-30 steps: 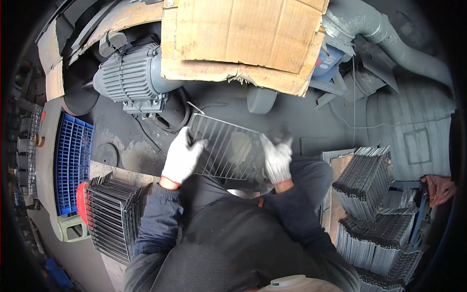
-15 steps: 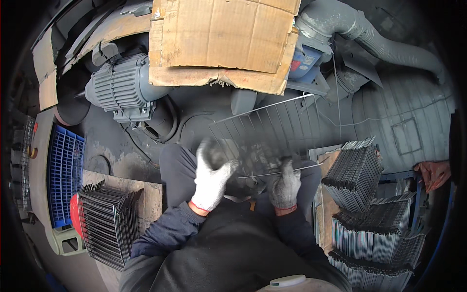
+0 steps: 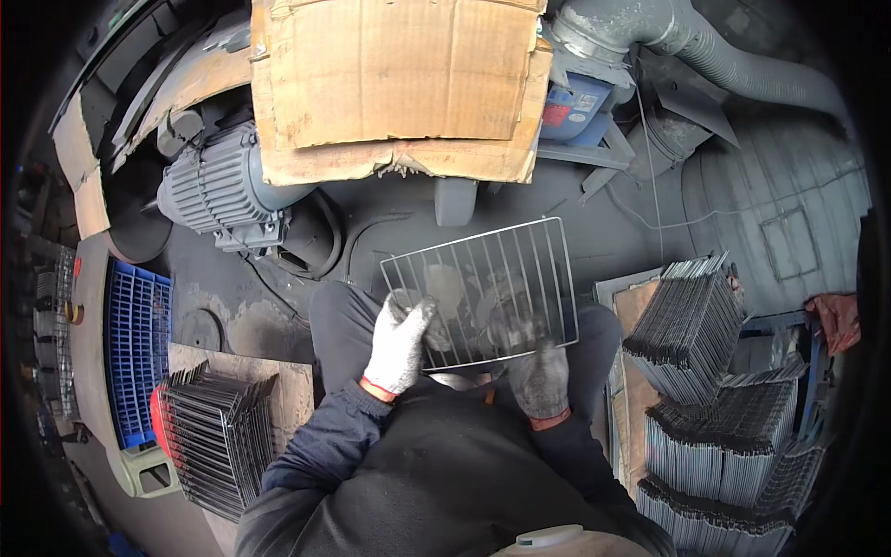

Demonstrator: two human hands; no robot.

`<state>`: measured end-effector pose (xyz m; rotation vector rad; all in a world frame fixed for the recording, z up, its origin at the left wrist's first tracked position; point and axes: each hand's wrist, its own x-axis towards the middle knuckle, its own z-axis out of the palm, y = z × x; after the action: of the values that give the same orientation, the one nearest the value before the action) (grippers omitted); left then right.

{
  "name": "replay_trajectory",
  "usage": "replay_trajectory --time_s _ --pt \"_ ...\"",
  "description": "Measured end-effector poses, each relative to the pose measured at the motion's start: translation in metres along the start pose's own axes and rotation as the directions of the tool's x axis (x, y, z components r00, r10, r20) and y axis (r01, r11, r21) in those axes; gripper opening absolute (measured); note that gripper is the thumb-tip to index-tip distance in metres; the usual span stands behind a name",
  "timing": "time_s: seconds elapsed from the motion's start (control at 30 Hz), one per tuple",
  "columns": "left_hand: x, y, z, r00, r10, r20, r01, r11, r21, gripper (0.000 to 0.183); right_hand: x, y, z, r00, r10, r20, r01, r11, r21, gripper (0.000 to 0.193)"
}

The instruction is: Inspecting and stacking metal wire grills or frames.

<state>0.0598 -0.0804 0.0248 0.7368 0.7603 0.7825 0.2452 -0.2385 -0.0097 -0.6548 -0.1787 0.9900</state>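
A rectangular wire rack (image 3: 501, 288) with thin parallel bars is held tilted above my lap, its far right corner raised. My left hand (image 3: 399, 345), in a white work glove with a red cuff, closes on the rack's left edge, thumb toward the bars. At the near edge, right of the middle, my right hand (image 3: 540, 376) grips the rack in a greyer, dirtier glove. Its fingers show blurred behind the bars.
On my left, a stack of dark wire racks (image 3: 218, 441) stands on a board, beside a blue plastic grid crate (image 3: 137, 348). Bundles of racks (image 3: 682, 320) are piled on my right. Ahead are a grey motor (image 3: 218, 190), cardboard sheets (image 3: 394, 79) and a ribbed duct (image 3: 742, 70).
The rack has come lower and nearer to my lap, and its blur has lessened. My left hand, apart from the rack before, now holds its left edge. The whole view has shifted slightly.
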Motion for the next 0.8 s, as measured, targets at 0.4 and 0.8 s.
replay_trajectory --time_s 0.4,0.8 --pt "0.059 0.012 0.017 0.989 -0.132 0.069 0.106 0.949 0.297 0.023 0.078 -0.072 0.024 0.985 0.096 -0.144 -0.171 0.68 -0.713 0.032" --pt "0.06 0.049 -0.09 0.966 -0.202 -0.16 0.231 0.956 0.183 0.03 0.122 0.033 0.067 0.938 0.293 -0.187 -0.322 0.531 -0.784 0.031"
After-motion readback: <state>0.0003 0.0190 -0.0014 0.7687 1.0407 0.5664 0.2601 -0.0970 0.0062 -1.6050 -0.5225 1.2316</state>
